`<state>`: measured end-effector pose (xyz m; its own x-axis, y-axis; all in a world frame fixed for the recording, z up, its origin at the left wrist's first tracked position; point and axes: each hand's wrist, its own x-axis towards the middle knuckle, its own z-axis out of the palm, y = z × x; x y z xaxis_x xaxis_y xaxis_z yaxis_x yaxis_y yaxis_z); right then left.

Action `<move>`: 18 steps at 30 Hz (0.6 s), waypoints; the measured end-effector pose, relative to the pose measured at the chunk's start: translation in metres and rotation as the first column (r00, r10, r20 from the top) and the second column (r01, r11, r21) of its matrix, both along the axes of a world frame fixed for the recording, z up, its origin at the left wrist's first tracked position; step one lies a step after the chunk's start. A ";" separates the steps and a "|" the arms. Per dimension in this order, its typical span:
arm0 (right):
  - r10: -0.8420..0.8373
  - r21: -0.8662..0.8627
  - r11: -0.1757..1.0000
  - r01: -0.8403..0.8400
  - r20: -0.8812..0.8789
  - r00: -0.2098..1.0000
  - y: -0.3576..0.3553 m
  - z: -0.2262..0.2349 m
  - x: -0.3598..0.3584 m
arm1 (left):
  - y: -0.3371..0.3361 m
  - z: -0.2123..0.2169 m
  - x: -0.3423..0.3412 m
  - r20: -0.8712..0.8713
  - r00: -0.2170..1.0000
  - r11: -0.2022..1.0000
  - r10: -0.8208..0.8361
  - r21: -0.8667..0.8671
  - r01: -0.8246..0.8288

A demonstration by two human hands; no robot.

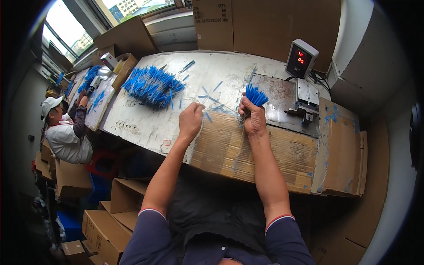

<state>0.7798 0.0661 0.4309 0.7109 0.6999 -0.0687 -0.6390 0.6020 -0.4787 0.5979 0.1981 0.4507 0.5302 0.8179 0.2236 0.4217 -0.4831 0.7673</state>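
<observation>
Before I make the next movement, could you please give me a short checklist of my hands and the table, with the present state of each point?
1. Right hand closed around the blue-tipped bundle: ok.
2. Left hand free: cannot tell; its fingers are pinched together and may hold a thin strand.
3. Table free of loose strands: not ok; several lie scattered.
4. Large blue pile apart from the held bundle: ok.
5. Display box lit: ok, red digits glow.
6. Both hands away from the metal fixture: ok.
</observation>
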 end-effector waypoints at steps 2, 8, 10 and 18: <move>0.068 -0.110 0.992 -0.058 0.093 0.993 0.004 0.000 -0.010 | -0.012 -0.004 0.008 0.052 0.997 0.996 -0.059 -0.060 0.062; 0.082 -0.196 0.979 -0.051 0.153 0.985 0.003 -0.003 -0.015 | -0.056 -0.006 0.032 0.060 0.965 0.945 -0.253 -0.199 0.260; 0.004 -0.211 0.977 0.022 0.120 0.993 0.004 -0.002 -0.013 | -0.057 -0.007 0.033 0.200 0.948 0.904 -0.248 -0.305 0.300; -0.097 -0.194 0.839 0.508 0.866 0.490 0.004 0.008 -0.021 | -0.009 0.034 0.006 -0.334 0.929 0.720 -0.160 0.605 0.341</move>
